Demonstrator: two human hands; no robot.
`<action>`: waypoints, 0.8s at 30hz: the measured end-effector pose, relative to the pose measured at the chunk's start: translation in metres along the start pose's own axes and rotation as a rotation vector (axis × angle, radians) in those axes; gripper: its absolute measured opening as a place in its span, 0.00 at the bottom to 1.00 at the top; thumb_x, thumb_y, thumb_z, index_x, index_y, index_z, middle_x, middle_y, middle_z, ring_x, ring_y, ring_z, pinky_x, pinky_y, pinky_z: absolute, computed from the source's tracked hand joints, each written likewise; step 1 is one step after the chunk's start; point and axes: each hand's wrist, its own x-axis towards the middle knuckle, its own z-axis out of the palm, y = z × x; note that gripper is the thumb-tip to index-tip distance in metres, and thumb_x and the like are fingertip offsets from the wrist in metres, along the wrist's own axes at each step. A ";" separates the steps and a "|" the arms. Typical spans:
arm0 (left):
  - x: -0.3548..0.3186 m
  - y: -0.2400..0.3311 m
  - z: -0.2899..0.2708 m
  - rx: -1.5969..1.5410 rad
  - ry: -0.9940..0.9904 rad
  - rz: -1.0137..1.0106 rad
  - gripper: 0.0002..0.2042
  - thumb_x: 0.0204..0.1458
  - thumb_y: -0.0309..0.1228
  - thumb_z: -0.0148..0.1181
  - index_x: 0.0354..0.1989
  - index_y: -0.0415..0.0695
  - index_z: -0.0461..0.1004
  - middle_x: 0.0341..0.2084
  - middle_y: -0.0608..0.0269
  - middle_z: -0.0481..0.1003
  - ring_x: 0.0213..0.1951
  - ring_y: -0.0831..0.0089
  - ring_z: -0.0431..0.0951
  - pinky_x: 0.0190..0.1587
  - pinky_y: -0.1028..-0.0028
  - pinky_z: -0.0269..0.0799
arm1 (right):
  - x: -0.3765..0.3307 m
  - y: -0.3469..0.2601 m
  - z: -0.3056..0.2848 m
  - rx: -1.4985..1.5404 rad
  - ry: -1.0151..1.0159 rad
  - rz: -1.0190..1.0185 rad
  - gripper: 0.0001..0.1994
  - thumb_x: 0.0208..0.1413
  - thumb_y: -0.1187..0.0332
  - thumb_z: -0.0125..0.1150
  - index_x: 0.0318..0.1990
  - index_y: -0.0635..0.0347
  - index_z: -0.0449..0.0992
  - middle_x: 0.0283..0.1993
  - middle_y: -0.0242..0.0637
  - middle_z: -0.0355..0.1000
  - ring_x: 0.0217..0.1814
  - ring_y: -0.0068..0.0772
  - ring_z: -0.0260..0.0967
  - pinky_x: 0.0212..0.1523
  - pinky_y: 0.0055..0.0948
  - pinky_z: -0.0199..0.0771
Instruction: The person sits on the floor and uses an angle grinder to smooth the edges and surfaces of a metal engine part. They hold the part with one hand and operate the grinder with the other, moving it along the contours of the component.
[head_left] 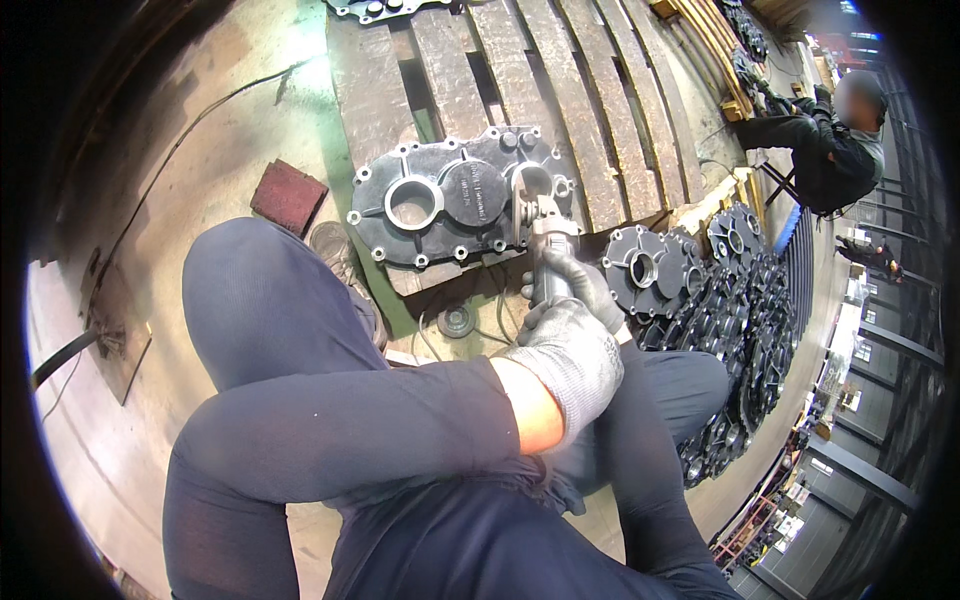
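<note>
Left hand [572, 350] and right hand [592, 285], both in grey knit gloves, are closed around a power tool [552, 262], apparently a grinder, the right hand placed farther along the body and the left just behind it. Such a doubled grip is probably used so that the tool is steadied and its head guided closely. The head is held at the right-hand opening of a casing [472, 195], directly ahead of the hands; whether metal is being touched cannot be told. The casing is laid broad face up on a pallet [375, 85], its near edge brought toward the hands, presumably so that it is well supported and within easy reach.

Dark, finely grained metal is shown by the casing, with a lobed outline, bolt lugs around the rim, radiating ribs, a raised round boss and a bright machined ring at its left opening. The pallet is made of worn, rough wooden slats with gaps between them. Beyond the hands to the left, a rough reddish block [289, 192] is set on the floor; to their right, similar dark castings [720, 320] are piled closely together.
</note>
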 end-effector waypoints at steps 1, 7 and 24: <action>-0.002 -0.001 0.001 -0.029 0.027 0.007 0.09 0.58 0.30 0.66 0.40 0.48 0.93 0.33 0.57 0.90 0.37 0.58 0.90 0.35 0.56 0.81 | -0.002 0.002 0.002 -0.050 0.018 -0.055 0.24 0.67 0.58 0.77 0.58 0.70 0.77 0.42 0.46 0.84 0.38 0.39 0.86 0.41 0.38 0.90; -0.001 -0.001 0.011 -0.086 0.070 0.009 0.11 0.60 0.30 0.64 0.45 0.43 0.91 0.36 0.54 0.88 0.36 0.56 0.89 0.37 0.55 0.80 | 0.005 -0.013 -0.033 -0.740 0.266 -0.580 0.28 0.55 0.56 0.84 0.55 0.68 0.81 0.48 0.46 0.86 0.48 0.41 0.86 0.50 0.39 0.85; 0.031 -0.014 0.026 0.043 0.108 -0.046 0.16 0.67 0.31 0.59 0.56 0.35 0.83 0.31 0.55 0.86 0.34 0.57 0.88 0.37 0.57 0.78 | 0.037 -0.059 -0.086 -2.200 0.180 -0.945 0.49 0.52 0.55 0.83 0.78 0.59 0.61 0.52 0.48 0.81 0.53 0.52 0.83 0.52 0.49 0.81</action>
